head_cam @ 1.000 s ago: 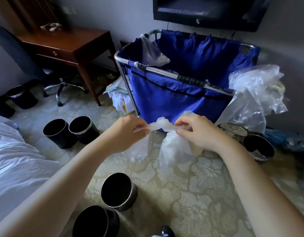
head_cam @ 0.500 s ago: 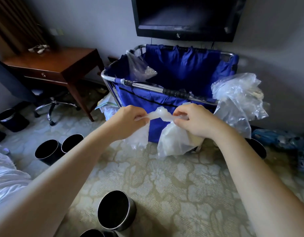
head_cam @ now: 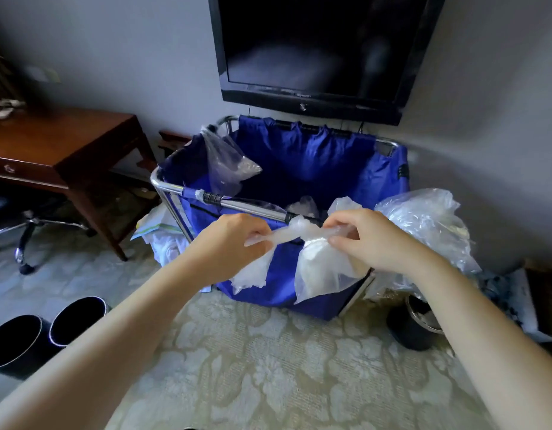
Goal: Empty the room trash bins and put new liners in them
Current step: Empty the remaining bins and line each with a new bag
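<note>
Far left, against the wall: a dark red-brown wooden desk (head_cam: 60, 144); beneath it, the chrome star base of an office chair (head_cam: 26, 225).

Near left, on the pale floral-patterned carpet (head_cam: 268, 367): two round black trash bins (head_cam: 17, 339), side by side and touching, mouths open.

Left of centre: a heap of white linen and paper (head_cam: 166, 240) against the cart's left end.

Centre: a blue fabric cart on a chrome tube frame (head_cam: 315, 162), with a small clear bag (head_cam: 228, 162) hung at its far left corner. On the wall above, a black flat-screen television (head_cam: 315, 48).

Centre, near side of the cart: a clear plastic liner bag (head_cam: 321, 268), neck twisted into a knot, body hanging over the cart's front rail. The left hand (head_cam: 234, 243) is curled around the neck's loose end. The right hand (head_cam: 371, 240) pinches the neck beside the knot.

Right: a bunch of crumpled clear plastic bags (head_cam: 423, 225) at the cart's right end.

Near right, on the floor: a third round black bin (head_cam: 414, 324), something pale inside.
</note>
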Tool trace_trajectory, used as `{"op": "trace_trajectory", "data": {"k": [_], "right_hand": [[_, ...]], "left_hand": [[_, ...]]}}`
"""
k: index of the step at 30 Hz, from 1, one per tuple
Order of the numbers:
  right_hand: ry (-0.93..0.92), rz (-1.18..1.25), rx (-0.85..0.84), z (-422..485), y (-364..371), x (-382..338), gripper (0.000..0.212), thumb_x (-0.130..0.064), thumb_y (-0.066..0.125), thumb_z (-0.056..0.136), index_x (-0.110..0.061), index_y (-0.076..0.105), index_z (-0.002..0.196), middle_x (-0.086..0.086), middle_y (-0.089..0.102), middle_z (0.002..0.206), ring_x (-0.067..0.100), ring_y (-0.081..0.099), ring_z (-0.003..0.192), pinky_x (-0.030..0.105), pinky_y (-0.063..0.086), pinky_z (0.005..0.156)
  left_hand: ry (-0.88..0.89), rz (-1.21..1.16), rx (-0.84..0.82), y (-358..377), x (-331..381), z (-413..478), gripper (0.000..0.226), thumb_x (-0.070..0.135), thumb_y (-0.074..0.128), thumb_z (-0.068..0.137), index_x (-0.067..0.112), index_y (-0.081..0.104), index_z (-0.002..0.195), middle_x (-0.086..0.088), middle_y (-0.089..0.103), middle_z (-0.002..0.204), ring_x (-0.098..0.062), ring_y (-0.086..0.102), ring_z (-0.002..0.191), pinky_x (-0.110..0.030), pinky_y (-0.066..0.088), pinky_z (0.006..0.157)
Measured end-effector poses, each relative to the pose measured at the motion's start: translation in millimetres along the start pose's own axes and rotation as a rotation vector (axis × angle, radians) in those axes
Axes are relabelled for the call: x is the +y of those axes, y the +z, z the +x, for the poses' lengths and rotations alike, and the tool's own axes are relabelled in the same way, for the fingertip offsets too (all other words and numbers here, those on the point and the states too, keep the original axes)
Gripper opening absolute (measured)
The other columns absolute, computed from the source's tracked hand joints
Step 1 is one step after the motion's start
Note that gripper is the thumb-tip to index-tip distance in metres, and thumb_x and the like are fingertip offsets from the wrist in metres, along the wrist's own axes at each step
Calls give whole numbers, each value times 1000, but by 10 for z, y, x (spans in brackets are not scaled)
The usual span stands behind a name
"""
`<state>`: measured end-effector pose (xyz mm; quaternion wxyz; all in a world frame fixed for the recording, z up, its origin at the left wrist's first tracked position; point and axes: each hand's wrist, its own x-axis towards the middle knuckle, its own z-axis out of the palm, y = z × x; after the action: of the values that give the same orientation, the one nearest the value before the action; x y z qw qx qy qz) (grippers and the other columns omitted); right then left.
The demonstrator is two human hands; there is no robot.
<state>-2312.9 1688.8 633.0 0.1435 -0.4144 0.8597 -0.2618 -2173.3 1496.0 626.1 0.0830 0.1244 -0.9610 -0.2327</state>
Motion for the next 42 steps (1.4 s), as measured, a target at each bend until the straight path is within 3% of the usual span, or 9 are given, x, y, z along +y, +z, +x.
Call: {"op": "trace_trajectory", "data": {"k": [6,9,12,22,27,30,35,39,42], "right_hand": [[26,34,68,553,-108,-7,18,-19,56,92,-30,63,104,-10,63,100,7,58,87,20,43,74],[29,53,71,833,-191,57,20,-18,56,93,-30,63,107,-10,63,103,0,56,88,17,43,74],[52,68,75,1167,-245,199,21,-19,54,94,-29,62,110,-5,63,106,9,58,93,27,47,80],[149,170,-39,2563,-304,1449,25,-18,50,95,-28,58,117,-9,55,116,13,54,106,24,41,83],[285,265,-146,3098,-228,2187,26,-19,48,97,-23,57,120,-6,53,110,14,51,102,22,40,76],[394,308,-214,3325,-99,2581,20,-26,48,96,-27,57,115,-5,59,101,18,59,97,32,48,87],[515,360,-352,3444,230,3022,29,-30,50,96,-18,56,122,3,62,113,23,62,99,39,49,93],[598,390,-443,3383,493,3141,29,-19,49,95,-11,56,122,8,61,114,26,60,101,38,47,92],[620,404,-452,3351,541,3118,28,-18,46,94,-17,57,120,5,61,114,25,61,104,36,47,89]], "left_hand": [[106,17,26,-165,-323,551,26,34,58,89,15,67,103,3,64,96,-20,58,91,-37,46,82],[98,11,40,-166,-419,859,17,27,59,88,17,67,99,4,62,93,-19,56,88,-39,47,80],[64,33,63,-107,-485,1217,14,27,58,87,21,66,96,9,56,87,-18,53,83,-34,44,71],[-159,26,4,602,-604,2774,17,23,55,88,20,62,103,4,59,95,-23,54,81,-28,35,65],[-290,-47,-144,1232,-667,3564,26,21,54,90,15,58,114,-6,62,102,-26,55,86,-32,43,72],[-373,-86,-228,1604,-716,3874,31,23,53,93,14,55,123,-8,62,112,-24,55,88,-30,43,73],[-475,-157,-482,2130,-874,4127,42,26,49,96,17,44,137,-8,58,126,-20,58,96,-28,46,80],[-475,-45,-724,2312,-981,4200,49,28,46,98,15,35,144,-11,48,140,-25,50,122,-28,40,97],[-461,-26,-752,2320,-1006,4240,42,26,45,98,11,44,137,-13,54,131,-28,53,116,-31,42,94]]}}
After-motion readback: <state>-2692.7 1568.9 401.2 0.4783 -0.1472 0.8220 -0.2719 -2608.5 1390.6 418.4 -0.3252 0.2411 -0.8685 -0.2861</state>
